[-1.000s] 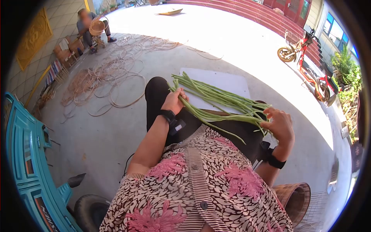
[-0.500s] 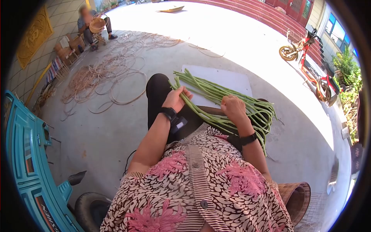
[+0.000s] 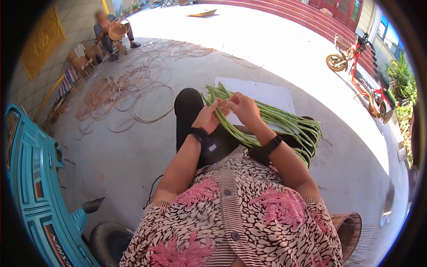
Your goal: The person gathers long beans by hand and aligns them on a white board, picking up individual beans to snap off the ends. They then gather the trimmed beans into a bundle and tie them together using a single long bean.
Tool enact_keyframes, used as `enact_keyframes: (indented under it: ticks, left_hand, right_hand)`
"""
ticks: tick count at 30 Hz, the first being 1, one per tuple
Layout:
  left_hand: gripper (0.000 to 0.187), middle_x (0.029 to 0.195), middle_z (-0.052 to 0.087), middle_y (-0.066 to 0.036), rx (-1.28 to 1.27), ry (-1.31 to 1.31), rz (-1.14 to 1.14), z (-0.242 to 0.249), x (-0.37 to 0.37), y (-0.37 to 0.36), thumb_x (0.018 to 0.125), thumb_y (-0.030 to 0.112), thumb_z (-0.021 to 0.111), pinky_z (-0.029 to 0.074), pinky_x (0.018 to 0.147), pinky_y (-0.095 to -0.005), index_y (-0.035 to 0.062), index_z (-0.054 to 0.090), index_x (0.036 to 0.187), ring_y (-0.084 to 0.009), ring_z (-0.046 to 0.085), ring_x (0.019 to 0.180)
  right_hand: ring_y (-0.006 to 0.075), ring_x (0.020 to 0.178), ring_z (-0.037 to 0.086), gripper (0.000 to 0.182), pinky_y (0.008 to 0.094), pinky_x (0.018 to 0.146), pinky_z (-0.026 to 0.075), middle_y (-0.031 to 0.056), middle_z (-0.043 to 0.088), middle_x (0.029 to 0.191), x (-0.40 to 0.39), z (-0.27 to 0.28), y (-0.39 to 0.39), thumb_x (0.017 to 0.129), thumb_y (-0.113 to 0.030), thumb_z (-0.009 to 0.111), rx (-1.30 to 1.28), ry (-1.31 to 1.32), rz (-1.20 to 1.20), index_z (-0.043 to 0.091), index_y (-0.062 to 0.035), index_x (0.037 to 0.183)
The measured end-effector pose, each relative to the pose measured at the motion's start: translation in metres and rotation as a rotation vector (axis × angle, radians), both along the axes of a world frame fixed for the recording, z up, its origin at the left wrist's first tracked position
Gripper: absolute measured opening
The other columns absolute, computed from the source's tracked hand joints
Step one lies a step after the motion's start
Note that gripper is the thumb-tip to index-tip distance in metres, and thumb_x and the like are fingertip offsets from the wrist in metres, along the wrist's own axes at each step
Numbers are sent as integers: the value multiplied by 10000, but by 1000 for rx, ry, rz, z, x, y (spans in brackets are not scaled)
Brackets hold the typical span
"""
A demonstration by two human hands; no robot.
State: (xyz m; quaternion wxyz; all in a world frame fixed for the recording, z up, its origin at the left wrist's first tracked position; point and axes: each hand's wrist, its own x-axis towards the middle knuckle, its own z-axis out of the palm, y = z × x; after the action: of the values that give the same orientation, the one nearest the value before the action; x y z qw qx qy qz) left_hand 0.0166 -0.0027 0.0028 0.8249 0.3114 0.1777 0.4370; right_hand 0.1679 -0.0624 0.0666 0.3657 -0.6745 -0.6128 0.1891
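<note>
Long green beans (image 3: 284, 119) lie in a loose bundle across my lap, their right ends curving down over my right thigh. My left hand (image 3: 209, 116) is closed around several beans near the bundle's left end. Close beside it, my right hand (image 3: 243, 109) is pinched over the upper beans; what its fingertips hold is too small to make out. Behind the beans a white board (image 3: 271, 94) lies on the ground, partly covered by them.
Coiled strips (image 3: 120, 93) spread over the ground at the upper left. Beyond them a seated person (image 3: 109, 33) holds a woven basket (image 3: 117, 31). A teal vehicle (image 3: 38, 178) stands left, a red motorbike (image 3: 358, 84) right, and a wicker basket (image 3: 349, 231) at lower right.
My right hand has moved left along the beans and now meets my left hand, with its fingers pinched. My left hand still grips the beans. The whole view has shifted slightly.
</note>
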Motion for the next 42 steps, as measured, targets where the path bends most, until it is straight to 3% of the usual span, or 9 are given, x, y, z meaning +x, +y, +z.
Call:
enact_keyframes:
  ticks: [3, 6, 10, 13, 25, 31, 34, 37, 42]
  left_hand:
    - [215, 1118, 618, -111, 81, 9, -40, -1, -2, 4, 1012, 200, 449, 491, 948, -414, 44, 523, 1140, -245, 611, 1010]
    - [216, 1058, 623, -87, 77, 31, -53, -1, -1, 2, 1011, 206, 454, 500, 905, -411, 35, 541, 1110, -221, 615, 968]
    - [179, 914, 605, -53, -25, 43, 54, -9, -1, 4, 1002, 199, 483, 508, 840, -396, 33, 546, 1022, -185, 604, 861]
    - [143, 822, 571, -41, -2, -24, 52, -19, -3, 10, 989, 176, 513, 512, 811, -390, 44, 535, 939, -174, 576, 767]
    - [149, 763, 545, -49, -69, 21, 124, -19, -2, 7, 985, 156, 513, 529, 815, -406, 43, 531, 888, -185, 558, 710]
    - [171, 752, 539, -58, -66, 50, 148, -19, -1, 8, 986, 155, 503, 536, 821, -414, 28, 530, 875, -192, 552, 705]
    - [158, 844, 571, -78, -56, 16, 107, -21, -3, 10, 986, 156, 501, 536, 848, -418, 4, 535, 957, -213, 592, 791]
    - [218, 1034, 601, -117, -117, 105, 141, -14, 0, 7, 996, 165, 480, 529, 889, -415, -25, 513, 1099, -238, 615, 936]
    - [283, 1217, 577, -131, -31, 21, 92, -5, -2, 1, 1010, 186, 444, 503, 945, -394, -12, 482, 1209, -246, 597, 1051]
  right_hand:
    - [206, 750, 659, 228, 340, 696, 491, 56, 697, 824, -4, -23, 7, 819, -286, 628, 52, 41, 95, 670, -84, 916]
    - [230, 775, 654, 206, 364, 712, 490, 69, 691, 878, 0, -32, 8, 836, -264, 611, 98, 166, 240, 670, -79, 906]
    - [319, 967, 611, 178, 430, 785, 494, 110, 661, 941, 19, -24, -6, 789, -213, 644, 190, -305, -78, 650, -71, 898]
    - [332, 985, 594, 186, 445, 783, 498, 125, 630, 973, 32, -38, -11, 766, -178, 662, 174, -555, -100, 643, -71, 917]
    - [308, 1023, 567, 278, 428, 882, 427, 119, 629, 1008, 34, -49, -10, 765, -234, 686, 75, -643, -99, 608, -75, 979]
    - [319, 880, 633, 291, 440, 800, 475, 143, 662, 909, 32, -37, -18, 780, -257, 659, -74, -525, -44, 599, -58, 983]
    - [319, 785, 646, 280, 430, 737, 490, 148, 661, 818, 33, -36, -17, 789, -251, 645, -68, -307, -117, 577, -43, 963]
    - [303, 747, 636, 263, 401, 712, 487, 141, 646, 770, 34, -41, -11, 795, -248, 639, 159, 142, -56, 557, -44, 939]
    - [150, 612, 582, 230, 329, 582, 480, 82, 610, 742, 22, -40, -18, 821, -190, 663, 99, 369, 148, 534, -10, 882]
